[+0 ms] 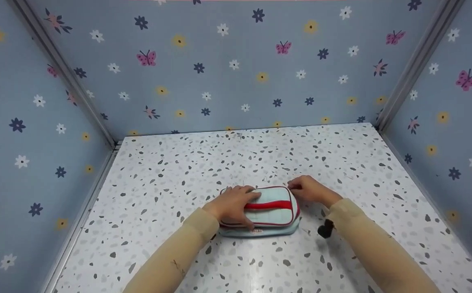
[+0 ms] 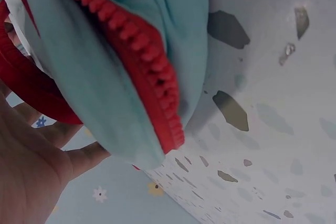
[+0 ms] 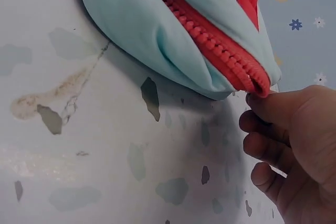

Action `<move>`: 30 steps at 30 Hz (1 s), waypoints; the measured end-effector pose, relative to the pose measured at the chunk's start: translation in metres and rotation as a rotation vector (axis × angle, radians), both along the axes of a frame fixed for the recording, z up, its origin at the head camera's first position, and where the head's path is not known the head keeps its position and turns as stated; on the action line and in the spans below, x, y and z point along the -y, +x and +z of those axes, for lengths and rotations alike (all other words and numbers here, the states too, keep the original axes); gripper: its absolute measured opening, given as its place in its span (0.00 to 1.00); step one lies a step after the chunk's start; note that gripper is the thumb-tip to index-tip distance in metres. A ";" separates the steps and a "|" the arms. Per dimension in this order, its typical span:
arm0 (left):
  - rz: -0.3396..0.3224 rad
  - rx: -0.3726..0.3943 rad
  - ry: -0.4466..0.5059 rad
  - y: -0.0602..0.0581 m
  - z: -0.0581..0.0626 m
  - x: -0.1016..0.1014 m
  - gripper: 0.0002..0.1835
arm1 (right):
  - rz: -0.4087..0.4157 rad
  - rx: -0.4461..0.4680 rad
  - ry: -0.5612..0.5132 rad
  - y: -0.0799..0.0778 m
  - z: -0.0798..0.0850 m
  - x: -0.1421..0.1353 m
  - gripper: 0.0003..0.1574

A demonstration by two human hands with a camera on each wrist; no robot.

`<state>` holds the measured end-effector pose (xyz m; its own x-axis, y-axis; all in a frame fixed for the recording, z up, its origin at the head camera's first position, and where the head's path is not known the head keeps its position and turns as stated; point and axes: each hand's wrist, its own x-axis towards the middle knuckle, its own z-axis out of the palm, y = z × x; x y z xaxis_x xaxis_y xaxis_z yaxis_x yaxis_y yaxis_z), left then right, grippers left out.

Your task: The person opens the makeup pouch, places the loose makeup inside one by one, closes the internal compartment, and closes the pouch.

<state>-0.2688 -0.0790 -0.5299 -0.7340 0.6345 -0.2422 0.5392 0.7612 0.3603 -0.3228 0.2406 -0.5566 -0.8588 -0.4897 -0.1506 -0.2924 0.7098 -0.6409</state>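
A pale blue pouch (image 1: 274,196) with red piping, a red strap (image 1: 268,204) and a chunky red zipper (image 2: 134,38) lies on the speckled table. My left hand (image 1: 234,204) rests on the left part of its top with fingers spread, the thumb reaching over the front edge. At the pouch's right end, my right hand (image 3: 307,140) pinches the tip of the red zipper tape between thumb and index finger, the other fingers curled. The zipper teeth are parted along the left end in the left wrist view. No zipper pull shows; it may be hidden by my fingers.
The white speckled table (image 1: 171,162) is enclosed by blue floral panels (image 1: 228,65) at the back and both sides, with metal rails (image 1: 415,69) at the corners. A small black object (image 1: 325,228) shows beside my right sleeve.
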 end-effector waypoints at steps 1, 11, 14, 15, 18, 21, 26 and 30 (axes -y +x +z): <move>-0.001 -0.001 -0.001 0.000 0.000 0.000 0.57 | 0.001 -0.010 -0.003 0.001 0.000 -0.001 0.11; -0.020 -0.038 -0.032 0.000 0.001 -0.003 0.54 | -0.011 -0.011 -0.028 0.009 0.001 -0.020 0.10; -0.017 -0.029 -0.034 -0.001 0.002 -0.004 0.54 | -0.011 0.003 -0.031 0.011 0.001 -0.024 0.10; -0.016 -0.022 -0.034 -0.001 0.003 -0.004 0.54 | -0.008 0.003 -0.031 0.012 0.001 -0.025 0.10; -0.012 -0.005 -0.030 -0.002 0.005 -0.004 0.54 | 0.006 -0.014 -0.033 0.015 0.003 -0.028 0.09; -0.015 0.004 -0.032 -0.002 0.007 -0.005 0.54 | 0.023 -0.036 -0.037 0.018 0.005 -0.030 0.09; -0.016 0.004 -0.040 -0.001 0.006 -0.005 0.54 | 0.039 -0.035 -0.035 0.024 0.011 -0.031 0.09; -0.016 -0.004 -0.041 -0.001 0.004 -0.005 0.54 | 0.040 -0.023 -0.030 0.025 0.014 -0.032 0.10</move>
<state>-0.2696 -0.0744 -0.5256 -0.7247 0.6359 -0.2654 0.5531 0.7665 0.3263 -0.2978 0.2723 -0.5427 -0.8413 -0.5280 -0.1156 -0.3353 0.6776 -0.6546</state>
